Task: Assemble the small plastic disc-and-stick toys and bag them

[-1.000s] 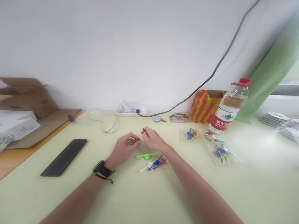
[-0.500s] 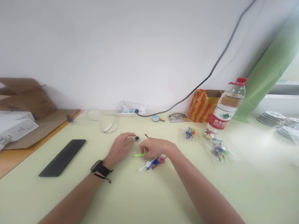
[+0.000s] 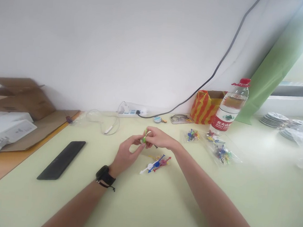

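Between the fingertips of both hands, a green plastic arrow spinner point(image 3: 144, 139) is held a little above the table. My left hand point(image 3: 128, 153) pinches its lower part with thumb and forefinger. From the other side my right hand point(image 3: 158, 139) grips it, the fingers curled and partly hidden. A small dark tip point(image 3: 156, 146) sticks out below the right hand; what it belongs to is hidden. Closer to me, a white arrow spinner point(image 3: 147, 168), a blue arrow spinner point(image 3: 157, 164) and a red arrow spinner point(image 3: 164, 162) overlap on the table, with a yellow one partly beneath.
Clear bags of coloured plastic pieces point(image 3: 223, 153) lie to the right, near a water bottle point(image 3: 223, 115) and a striped bag point(image 3: 205, 109). A black flat case point(image 3: 61, 159) lies left. Behind are a power strip point(image 3: 132, 113) and white cable point(image 3: 108, 129). Stacked discs point(image 3: 273, 119) stand far right.
My right hand has lifted the green spinner up and away from me. My left hand has closed in from the left and now pinches it too. The black round piece is out of sight.
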Motion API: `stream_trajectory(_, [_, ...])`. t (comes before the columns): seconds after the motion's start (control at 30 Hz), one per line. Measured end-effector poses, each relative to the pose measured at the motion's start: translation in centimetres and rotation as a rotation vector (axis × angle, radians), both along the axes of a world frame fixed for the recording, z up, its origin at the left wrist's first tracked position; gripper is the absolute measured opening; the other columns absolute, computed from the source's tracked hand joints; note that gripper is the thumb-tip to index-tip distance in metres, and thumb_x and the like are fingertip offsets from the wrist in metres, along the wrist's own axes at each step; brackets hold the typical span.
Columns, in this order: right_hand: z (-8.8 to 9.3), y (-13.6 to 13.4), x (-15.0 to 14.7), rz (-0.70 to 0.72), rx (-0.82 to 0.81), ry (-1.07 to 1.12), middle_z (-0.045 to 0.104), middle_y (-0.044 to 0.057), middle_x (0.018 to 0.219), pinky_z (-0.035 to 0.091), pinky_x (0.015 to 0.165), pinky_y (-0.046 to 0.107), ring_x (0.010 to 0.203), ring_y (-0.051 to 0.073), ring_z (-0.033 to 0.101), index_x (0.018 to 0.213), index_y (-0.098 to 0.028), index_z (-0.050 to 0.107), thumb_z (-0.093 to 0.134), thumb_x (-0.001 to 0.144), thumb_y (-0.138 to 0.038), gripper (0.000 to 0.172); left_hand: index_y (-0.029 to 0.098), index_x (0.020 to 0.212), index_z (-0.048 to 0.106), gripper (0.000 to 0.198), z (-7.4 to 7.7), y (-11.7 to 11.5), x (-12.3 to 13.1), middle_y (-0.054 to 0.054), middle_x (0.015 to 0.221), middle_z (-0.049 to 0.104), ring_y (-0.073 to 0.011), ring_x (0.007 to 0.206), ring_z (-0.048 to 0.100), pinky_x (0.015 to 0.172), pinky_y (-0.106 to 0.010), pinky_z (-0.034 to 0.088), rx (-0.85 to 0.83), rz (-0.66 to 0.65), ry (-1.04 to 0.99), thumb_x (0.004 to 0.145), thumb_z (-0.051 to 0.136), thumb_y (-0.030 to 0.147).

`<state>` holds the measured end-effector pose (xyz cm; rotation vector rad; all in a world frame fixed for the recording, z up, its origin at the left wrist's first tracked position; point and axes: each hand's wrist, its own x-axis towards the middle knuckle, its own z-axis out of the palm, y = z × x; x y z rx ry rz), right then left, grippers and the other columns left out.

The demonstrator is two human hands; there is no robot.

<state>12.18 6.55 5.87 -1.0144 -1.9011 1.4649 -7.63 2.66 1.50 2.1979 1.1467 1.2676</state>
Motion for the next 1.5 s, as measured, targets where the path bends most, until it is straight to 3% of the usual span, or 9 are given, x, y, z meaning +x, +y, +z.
stream_trajectory(0.1, [-0.1,-0.3,-0.3,0.021,0.104,-0.108,0.066,-0.003,0.076,0.045,0.059,0.02,0.067,0.012,0.062,0.096,-0.022,0.049,0.053,0.087,-0.018,0.011,0.023,0.11,0.066,0.017,0.0,-0.2,0.3,-0.003,0.097,0.073,-0.0177,0.084,0.069,0.083,-0.033,0.056,-0.003,-0.002,-0.002,0.095,0.064,0.031])
stream_trajectory(0.23, [-0.5,0.2,-0.1,-0.093,0.217,-0.308,0.063,-0.002,0.081,0.04,0.056,0.023,0.065,0.014,0.054,0.104,-0.023,0.054,0.047,0.093,-0.027,0.014,0.022,0.098,0.063,0.01,-0.1,-0.2,0.2,-0.002,0.091,0.071,-0.0171,0.081,0.068,0.079,-0.031,0.056,-0.027,0.001,0.004,0.092,0.066,0.029])
stream_trajectory(0.5, [-2.1,1.5,2.5,-0.253,0.286,-0.643,0.063,0.018,0.128,0.044,0.08,0.033,0.108,0.03,0.062,0.135,-0.017,0.045,0.059,0.088,-0.024,0.05,0.025,0.102,0.067,0.011,-1.0,0.1,0.1,-0.004,0.105,0.073,-0.0224,0.099,0.069,0.09,-0.04,0.055,-0.092,-0.041,0.265,0.093,0.063,0.03])
stream_trajectory(0.57, [-1.7,1.4,2.8,-0.255,0.307,-0.701,0.058,0.021,0.136,0.044,0.085,0.035,0.118,0.032,0.058,0.133,-0.016,0.049,0.061,0.088,-0.025,0.048,0.027,0.106,0.071,0.015,-1.3,0.6,-0.1,-0.006,0.11,0.073,-0.0251,0.106,0.067,0.094,-0.045,0.054,-0.052,-0.01,0.336,0.094,0.063,0.03])
stream_trajectory(0.7, [0.3,0.8,3.3,-0.098,0.282,-0.759,0.069,0.013,0.119,0.045,0.077,0.03,0.103,0.027,0.065,0.106,-0.017,0.068,0.064,0.087,-0.032,0.024,0.029,0.1,0.078,0.015,-1.4,1.4,-0.8,-0.006,0.118,0.075,-0.0332,0.121,0.058,0.1,-0.055,0.049,0.09,0.046,0.465,0.094,0.064,0.03])
stream_trajectory(0.8, [1.5,0.2,3.5,0.153,0.196,-0.752,0.075,0.002,0.097,0.044,0.065,0.025,0.082,0.019,0.067,0.087,-0.022,0.075,0.077,0.075,-0.041,0.023,0.029,0.11,0.077,0.021,-1.1,1.3,-1.0,-0.008,0.129,0.07,-0.0358,0.127,0.052,0.104,-0.058,0.046,0.145,0.104,0.53,0.094,0.064,0.031])
stream_trajectory(0.9, [1.8,-0.1,3.5,0.325,0.133,-0.749,0.076,0.0,0.089,0.043,0.062,0.024,0.077,0.017,0.066,0.083,-0.022,0.077,0.082,0.067,-0.035,0.021,0.03,0.117,0.075,0.026,-0.7,0.9,-0.9,-0.008,0.136,0.065,-0.034,0.128,0.05,0.108,-0.056,0.044,0.176,0.086,0.524,0.095,0.063,0.032])
stream_trajectory(1.07, [1.4,0.0,3.3,0.3,0.13,-0.782,0.075,0.003,0.083,0.041,0.058,0.025,0.071,0.017,0.063,0.072,-0.021,0.075,0.076,0.066,-0.024,0.007,0.034,0.119,0.074,0.026,-0.7,0.6,-0.9,-0.007,0.14,0.061,-0.0359,0.13,0.046,0.107,-0.059,0.043,0.183,0.012,0.556,0.095,0.063,0.033])
stream_trajectory(1.5, [1.4,-0.2,3.2,0.352,0.094,-0.809,0.076,0.003,0.086,0.043,0.059,0.026,0.075,0.019,0.065,0.075,-0.021,0.078,0.076,0.068,-0.034,0.015,0.03,0.139,0.06,0.042,-1.5,1.2,-1.5,-0.009,0.14,0.059,-0.0338,0.131,0.044,0.11,-0.056,0.04,0.118,0.091,0.554,0.097,0.059,0.032])
